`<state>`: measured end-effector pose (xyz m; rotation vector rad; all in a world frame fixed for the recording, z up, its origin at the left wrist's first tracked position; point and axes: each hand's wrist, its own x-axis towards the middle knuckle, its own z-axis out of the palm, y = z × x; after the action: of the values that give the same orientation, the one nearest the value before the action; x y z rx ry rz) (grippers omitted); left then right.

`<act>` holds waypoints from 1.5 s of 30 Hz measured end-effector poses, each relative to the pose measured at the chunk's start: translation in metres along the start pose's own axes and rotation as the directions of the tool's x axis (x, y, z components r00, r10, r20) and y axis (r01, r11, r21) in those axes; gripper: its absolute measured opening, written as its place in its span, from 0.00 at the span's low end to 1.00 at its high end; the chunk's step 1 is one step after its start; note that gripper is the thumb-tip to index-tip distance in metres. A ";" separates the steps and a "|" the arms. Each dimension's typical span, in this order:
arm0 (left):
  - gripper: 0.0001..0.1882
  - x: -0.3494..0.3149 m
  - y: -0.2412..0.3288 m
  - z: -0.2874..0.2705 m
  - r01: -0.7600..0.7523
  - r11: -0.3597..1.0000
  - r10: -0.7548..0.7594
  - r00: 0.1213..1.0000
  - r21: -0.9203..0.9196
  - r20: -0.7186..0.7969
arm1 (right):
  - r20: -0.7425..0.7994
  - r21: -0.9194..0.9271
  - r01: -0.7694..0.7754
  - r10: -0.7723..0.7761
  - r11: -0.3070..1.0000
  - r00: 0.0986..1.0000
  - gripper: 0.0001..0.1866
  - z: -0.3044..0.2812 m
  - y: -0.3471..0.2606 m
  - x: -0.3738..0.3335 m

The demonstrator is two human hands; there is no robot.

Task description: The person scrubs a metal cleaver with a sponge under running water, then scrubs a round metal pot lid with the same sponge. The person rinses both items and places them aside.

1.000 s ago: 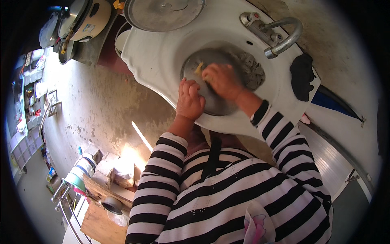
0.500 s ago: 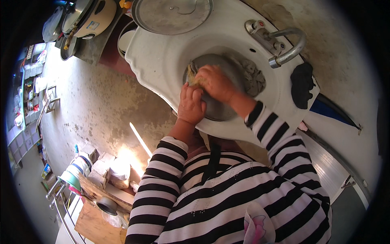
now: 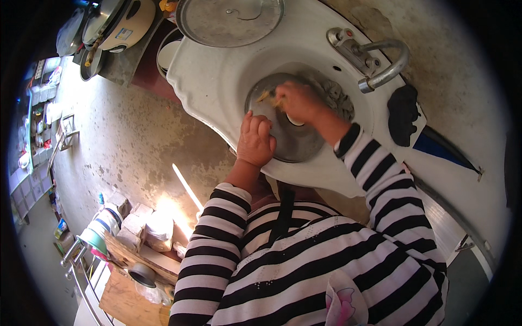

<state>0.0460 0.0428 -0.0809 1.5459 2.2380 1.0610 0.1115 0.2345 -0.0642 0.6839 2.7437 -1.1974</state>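
A round grey metal lid (image 3: 272,146) lies in the white sink basin, its surface dull and wet-looking. At its near left rim my left hand (image 3: 256,140) is closed on the edge, fingers curled over it. My right hand (image 3: 302,102), somewhat blurred, grips a yellowish, ragged scrubber (image 3: 266,98) over the upper part of the lid. A pale round spot shows just below the right hand; whether it is a knob cannot be made out. Crumpled grey cloth (image 3: 338,99) lies in the basin against the lid's far right side.
A curved metal tap (image 3: 389,65) rises at the sink's back right, beside a black cloth (image 3: 403,114). Another large metal lid (image 3: 231,22) rests on the far left of the white sink top (image 3: 209,87). A cream cooker (image 3: 128,27) stands beyond it.
My right hand has moved right with the scrubber, away from my left hand, uncovering more of the lid. The left hand stays at the rim.
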 end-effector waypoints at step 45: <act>0.19 -0.002 0.001 0.000 0.016 0.999 -0.019 0.998 0.047 0.052 | -0.219 -0.124 0.388 -0.407 0.913 0.887 0.14 0.045 0.024 0.049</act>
<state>0.0472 0.0412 -0.0805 1.5509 2.2524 0.9589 0.0728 0.2354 -0.1232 0.2743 3.2313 -1.1245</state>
